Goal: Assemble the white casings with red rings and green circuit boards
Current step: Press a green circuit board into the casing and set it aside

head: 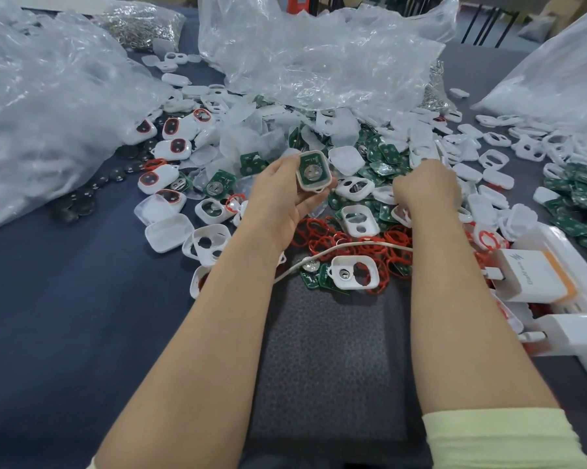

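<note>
While the left hand [281, 198] is holding a white casing [314, 172] up above the heap, its grip is closing round the shell's outer walls, with the open face turned toward the camera. A green circuit board [312, 164] is sitting inside that shell, its round metal contact showing. The right hand [424, 187] is sitting low among the loose casings [354, 188] and boards just to the right. Only its back is showing and the fingers are hiding beneath it, so I cannot tell whether its grip is taking anything. Red rings [322, 235] are lying in a tangle on the worktop [65, 299] below both wrists, near enough to pick from.

Judging by looks, the casing is a light, thin-walled moulded part. It seems stiff enough to pinch by its edges, but is probably smooth and apt to slip. The small loop at its lower end looks easy to snap. Holding it by the long side walls seems best, keeping fingers off the board's face. The board is looking rigid and light, and is best taken by its edges. The rings are looking thin and flexible and likely to snag on one another. One would probably need teasing out by its rim before being seated.
</note>
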Tool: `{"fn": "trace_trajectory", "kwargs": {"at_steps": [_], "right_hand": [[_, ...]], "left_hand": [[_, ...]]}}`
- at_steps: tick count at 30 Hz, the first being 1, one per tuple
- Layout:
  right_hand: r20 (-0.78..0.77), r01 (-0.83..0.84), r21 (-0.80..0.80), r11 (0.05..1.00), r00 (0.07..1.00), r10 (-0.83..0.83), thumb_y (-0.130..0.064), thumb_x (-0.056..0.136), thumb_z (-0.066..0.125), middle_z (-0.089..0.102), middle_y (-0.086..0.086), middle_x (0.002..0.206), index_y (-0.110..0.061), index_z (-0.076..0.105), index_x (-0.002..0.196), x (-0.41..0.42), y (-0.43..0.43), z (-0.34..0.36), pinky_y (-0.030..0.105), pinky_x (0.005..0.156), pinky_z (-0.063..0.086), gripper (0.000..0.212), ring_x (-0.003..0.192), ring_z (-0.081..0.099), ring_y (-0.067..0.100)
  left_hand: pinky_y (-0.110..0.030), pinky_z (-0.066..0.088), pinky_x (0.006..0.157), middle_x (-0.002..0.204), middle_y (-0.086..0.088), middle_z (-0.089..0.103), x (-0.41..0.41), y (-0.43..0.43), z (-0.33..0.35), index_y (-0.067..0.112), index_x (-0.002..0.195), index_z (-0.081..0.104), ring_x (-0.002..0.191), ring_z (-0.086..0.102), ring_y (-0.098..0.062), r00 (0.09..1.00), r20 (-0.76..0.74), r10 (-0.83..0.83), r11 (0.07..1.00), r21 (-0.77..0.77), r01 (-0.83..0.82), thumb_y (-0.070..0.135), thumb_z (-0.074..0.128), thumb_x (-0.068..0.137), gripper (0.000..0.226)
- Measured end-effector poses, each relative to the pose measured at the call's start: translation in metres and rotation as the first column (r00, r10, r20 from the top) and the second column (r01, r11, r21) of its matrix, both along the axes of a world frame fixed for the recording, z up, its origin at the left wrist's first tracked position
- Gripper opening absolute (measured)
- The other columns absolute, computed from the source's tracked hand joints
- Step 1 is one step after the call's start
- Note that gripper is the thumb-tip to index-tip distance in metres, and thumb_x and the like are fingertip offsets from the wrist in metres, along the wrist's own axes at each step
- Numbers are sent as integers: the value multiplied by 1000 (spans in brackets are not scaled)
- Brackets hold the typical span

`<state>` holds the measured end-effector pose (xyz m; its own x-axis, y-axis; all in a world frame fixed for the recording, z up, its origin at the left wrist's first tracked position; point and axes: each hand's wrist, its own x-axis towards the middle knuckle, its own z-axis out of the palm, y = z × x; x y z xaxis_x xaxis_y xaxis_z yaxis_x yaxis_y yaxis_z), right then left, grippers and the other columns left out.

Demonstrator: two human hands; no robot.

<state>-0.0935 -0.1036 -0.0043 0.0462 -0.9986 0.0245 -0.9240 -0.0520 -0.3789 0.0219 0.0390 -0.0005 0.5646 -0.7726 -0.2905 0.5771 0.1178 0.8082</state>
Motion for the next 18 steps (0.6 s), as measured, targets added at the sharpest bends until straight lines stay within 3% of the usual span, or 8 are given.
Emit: {"fn": "trace_trajectory", "kwargs": {"at_steps": [5,8,11,15,17,18], "right_hand": [[39,7,15,1000,999,-7,-11,85,53,61,14,103,-2,57,115,3,0,-1,39,86,45,32,109,58,36],[64,41,-16,999,997,-40,-15,84,56,61,15,118,-6,54,119,2,2,-3,45,99,42,36,114,54,37],[240,-3,-137,991,970,36,-14,85,58,53,14,126,-8,52,120,0,5,-2,38,93,43,36,110,52,29],[476,-81,-332,940,846,241,-2,85,53,57,3,115,-11,55,117,1,19,9,18,79,41,33,103,55,18],[644,-165,-286,944,696,317,-2,84,56,58,-5,103,-17,53,116,4,29,14,11,74,46,36,93,61,12],[743,-225,-226,948,589,317,-2,84,58,61,-4,101,-19,53,114,7,35,16,15,75,51,35,89,64,10]], "left_hand": [[-26,58,65,93,-17,70,1,1,1,11,94,57,73,69,-21,1000,-11,-5,1000,-14,5,21,40,104,21],[-27,59,66,94,-17,70,1,0,1,11,96,58,74,70,-21,1000,-7,-17,1000,-9,17,20,40,104,22],[-26,59,65,94,-16,71,1,0,-1,10,97,58,72,70,-20,1000,2,-26,1000,-4,26,19,42,103,20],[-25,59,62,98,-16,70,1,-3,-2,7,110,58,70,71,-18,999,12,-32,999,1,32,18,43,103,20],[-24,59,61,99,-16,70,0,-3,-2,8,107,57,70,71,-18,1000,19,-25,1000,6,25,17,44,102,17],[-24,59,60,100,-16,69,0,-4,-2,10,105,57,70,71,-19,999,29,-20,1000,11,19,17,44,102,15]]}}
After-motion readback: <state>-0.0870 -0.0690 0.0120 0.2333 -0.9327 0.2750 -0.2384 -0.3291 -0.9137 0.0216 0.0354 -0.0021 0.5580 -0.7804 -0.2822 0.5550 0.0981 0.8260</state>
